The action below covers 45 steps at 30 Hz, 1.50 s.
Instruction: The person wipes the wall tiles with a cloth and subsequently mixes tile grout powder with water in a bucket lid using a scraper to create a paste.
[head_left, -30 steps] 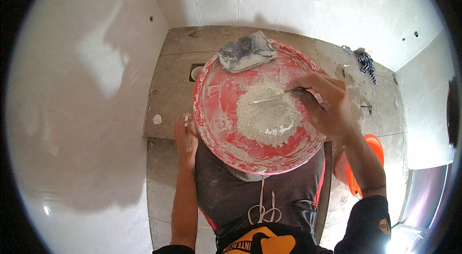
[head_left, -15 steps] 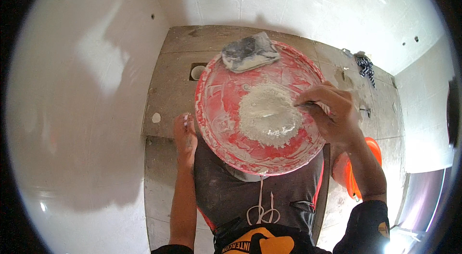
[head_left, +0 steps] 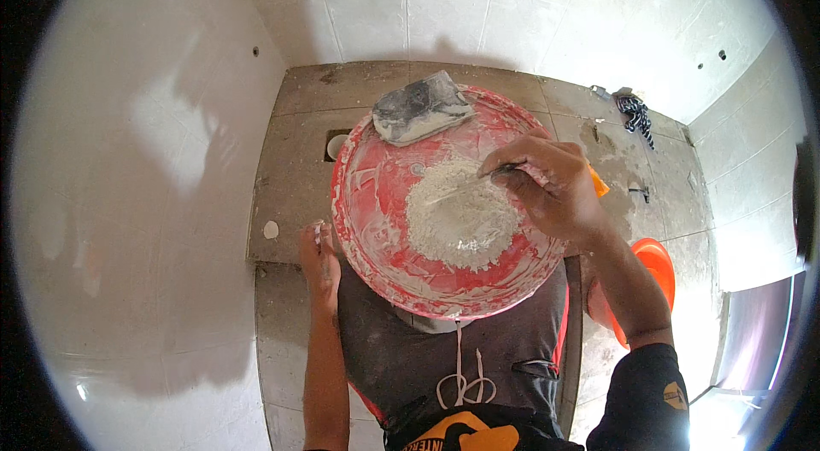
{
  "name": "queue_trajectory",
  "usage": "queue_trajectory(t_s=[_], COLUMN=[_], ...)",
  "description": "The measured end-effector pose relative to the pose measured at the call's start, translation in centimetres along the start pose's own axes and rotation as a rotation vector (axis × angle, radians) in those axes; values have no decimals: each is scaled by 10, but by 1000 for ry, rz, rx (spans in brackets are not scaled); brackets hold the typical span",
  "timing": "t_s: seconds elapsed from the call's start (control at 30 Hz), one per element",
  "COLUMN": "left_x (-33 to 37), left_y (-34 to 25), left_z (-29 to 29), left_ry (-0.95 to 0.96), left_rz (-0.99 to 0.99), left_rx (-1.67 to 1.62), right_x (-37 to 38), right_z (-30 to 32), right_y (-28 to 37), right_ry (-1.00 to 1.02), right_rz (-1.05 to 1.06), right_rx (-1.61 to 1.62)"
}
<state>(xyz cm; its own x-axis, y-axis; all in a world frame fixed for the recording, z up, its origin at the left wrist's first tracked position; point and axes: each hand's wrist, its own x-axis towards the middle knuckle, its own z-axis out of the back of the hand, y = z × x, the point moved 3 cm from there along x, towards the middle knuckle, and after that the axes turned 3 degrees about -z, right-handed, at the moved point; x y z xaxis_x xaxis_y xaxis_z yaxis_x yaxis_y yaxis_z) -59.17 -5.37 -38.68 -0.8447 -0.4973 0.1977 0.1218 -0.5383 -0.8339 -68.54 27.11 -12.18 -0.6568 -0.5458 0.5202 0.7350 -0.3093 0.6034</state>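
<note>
A round red lid-like tray (head_left: 376, 276), smeared with pale residue, sits over my lap. On it lies a heap of whitish powder (head_left: 431, 237) with a wet, shiny middle. My right hand (head_left: 547, 182) pinches a thin stick-like tool (head_left: 465, 192) and holds its end at the heap's top. At the tray's far left edge rests a flat grey-and-black piece (head_left: 423, 107), coated with powder; I cannot make out its kind. My left hand (head_left: 319, 267) is low beside the tray's left edge, with whitish fingertips; its fingers are mostly hidden.
An orange bucket (head_left: 656, 267) stands on the right behind my forearm. Striped cloth (head_left: 634, 118) and a small dark tool (head_left: 639, 192) lie on the tiled floor at right. A square floor hole with a pipe (head_left: 336, 146) is left of the tray. White tiled walls enclose the space.
My right hand has moved left and slightly up over the heap with the thin tool. My left hand has shifted slightly; the whole view has moved a little.
</note>
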Motion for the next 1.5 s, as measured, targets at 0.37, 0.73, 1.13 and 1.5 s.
queue_trajectory(t_s=[0.37,0.73,1.13,1.5], left_x=[-4,-6,-7,-5], left_y=[-11,-7,-1,-7], left_z=[1,1,-6,-3], left_ry=[-31,-82,-105,-149], left_rz=[-64,-47,-24,-118], left_rx=[124,76,-28,12], right_x=[-36,-41,-38,-47], right_z=[12,-5,-10,-3], right_y=[6,26,15,5], right_ry=[-136,-241,-196,-291], right_rz=[-238,-288,-317,-411], right_rx=[-76,-73,7,90])
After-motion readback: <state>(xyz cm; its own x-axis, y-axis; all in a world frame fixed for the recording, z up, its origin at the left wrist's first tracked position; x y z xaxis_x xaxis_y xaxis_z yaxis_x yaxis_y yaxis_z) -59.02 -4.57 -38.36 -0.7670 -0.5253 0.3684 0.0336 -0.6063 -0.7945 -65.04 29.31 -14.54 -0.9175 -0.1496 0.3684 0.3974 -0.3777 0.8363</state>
